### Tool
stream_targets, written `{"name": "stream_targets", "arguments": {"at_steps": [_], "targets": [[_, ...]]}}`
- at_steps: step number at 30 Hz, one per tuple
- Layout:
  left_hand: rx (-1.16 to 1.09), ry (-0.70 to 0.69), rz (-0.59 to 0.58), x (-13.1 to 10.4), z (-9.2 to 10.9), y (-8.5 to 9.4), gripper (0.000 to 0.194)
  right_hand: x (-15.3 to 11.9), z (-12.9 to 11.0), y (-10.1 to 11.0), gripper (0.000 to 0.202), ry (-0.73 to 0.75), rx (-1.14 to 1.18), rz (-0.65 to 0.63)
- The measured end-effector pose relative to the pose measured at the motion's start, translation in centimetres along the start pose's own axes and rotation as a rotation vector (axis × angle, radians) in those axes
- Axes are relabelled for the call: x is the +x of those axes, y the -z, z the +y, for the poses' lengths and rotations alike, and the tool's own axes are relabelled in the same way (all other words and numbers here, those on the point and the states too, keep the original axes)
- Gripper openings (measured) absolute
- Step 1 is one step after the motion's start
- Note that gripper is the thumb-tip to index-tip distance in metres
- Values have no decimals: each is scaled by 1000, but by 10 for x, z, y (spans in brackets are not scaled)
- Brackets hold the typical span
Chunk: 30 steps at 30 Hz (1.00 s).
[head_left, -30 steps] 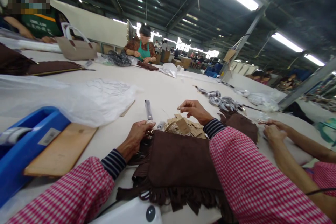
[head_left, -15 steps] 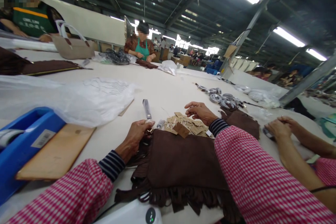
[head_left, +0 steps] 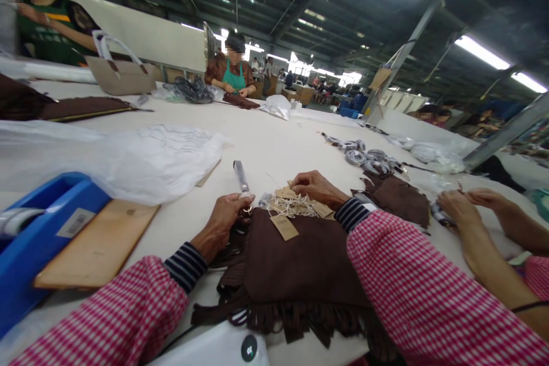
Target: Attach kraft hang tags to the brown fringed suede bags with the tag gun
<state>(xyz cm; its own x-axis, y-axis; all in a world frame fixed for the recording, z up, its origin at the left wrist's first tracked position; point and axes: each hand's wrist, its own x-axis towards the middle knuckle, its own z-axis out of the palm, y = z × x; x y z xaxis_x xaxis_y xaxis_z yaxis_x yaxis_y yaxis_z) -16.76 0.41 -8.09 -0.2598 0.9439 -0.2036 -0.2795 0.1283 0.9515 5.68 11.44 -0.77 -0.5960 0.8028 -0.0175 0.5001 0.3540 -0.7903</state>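
My left hand (head_left: 229, 214) pinches the ring end of a short strap (head_left: 241, 177), which looks wrapped in clear plastic and points away from me. It is at the upper left corner of a dark brown fringed bag (head_left: 306, 263), lying flat before me. On and behind the bag's top edge is a heap of tan hang tags (head_left: 323, 210) with white strings (head_left: 294, 205). My right hand (head_left: 317, 189) is over this heap, thumb and fingers closed at a tag on its far side. One loose tag (head_left: 285, 228) lies on the brown fabric.
At left are a blue tape dispenser (head_left: 55, 240), a tan phone (head_left: 100, 246) and white plastic sheeting (head_left: 163, 160). A white device (head_left: 218, 349) sits at the near edge. Coiled straps (head_left: 364, 157) and brown pieces (head_left: 398, 200) lie right, near a co-worker's hands (head_left: 463, 206).
My right hand has come down and left onto the tags, its fingers closing. The tags have shifted, baring more string. My left hand keeps its hold on the strap.
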Motion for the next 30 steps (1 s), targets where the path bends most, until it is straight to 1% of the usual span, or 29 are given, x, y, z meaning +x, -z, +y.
{"name": "stream_targets", "arguments": {"at_steps": [3, 5, 9, 11, 12, 15, 18, 21, 23, 26, 28, 30], "targets": [[-6, -1, 1, 0, 1, -1, 39, 1, -10, -13, 20, 101, -26, -116], [-8, -1, -1, -1, 1, -1, 38, 3, -15, -22, 21, 126, -100, -142], [-23, -6, -11, -1, -1, 0, 36, 6, -20, -41, 17, 80, -342, -162], [-22, -11, -17, 0, -2, 0, 36, 8, -20, -48, 14, 44, -391, -180], [-21, -11, -21, 0, -2, 1, 36, 8, -20, -50, 14, 36, -374, -180], [-20, -11, -29, 1, -3, 1, 36, 8, -20, -43, 12, 32, -193, -146], [-17, -8, -22, 1, -2, 1, 36, 4, -23, -25, 12, 3, -11, -91], [-10, -1, -11, 0, 0, 1, 37, -3, -26, -11, 13, -21, 40, -27], [-10, -1, -12, 0, 1, 0, 37, -8, -24, -11, 14, -3, 28, -47], [-15, -5, -10, -1, 0, 0, 36, -19, -19, -19, 16, 97, -47, -166], [-16, -3, -9, 0, -1, 0, 36, -30, -19, -28, 17, 148, -166, -208], [-18, -2, -16, 1, -2, 1, 36, -41, -22, -37, 18, 139, -338, -197]]}}
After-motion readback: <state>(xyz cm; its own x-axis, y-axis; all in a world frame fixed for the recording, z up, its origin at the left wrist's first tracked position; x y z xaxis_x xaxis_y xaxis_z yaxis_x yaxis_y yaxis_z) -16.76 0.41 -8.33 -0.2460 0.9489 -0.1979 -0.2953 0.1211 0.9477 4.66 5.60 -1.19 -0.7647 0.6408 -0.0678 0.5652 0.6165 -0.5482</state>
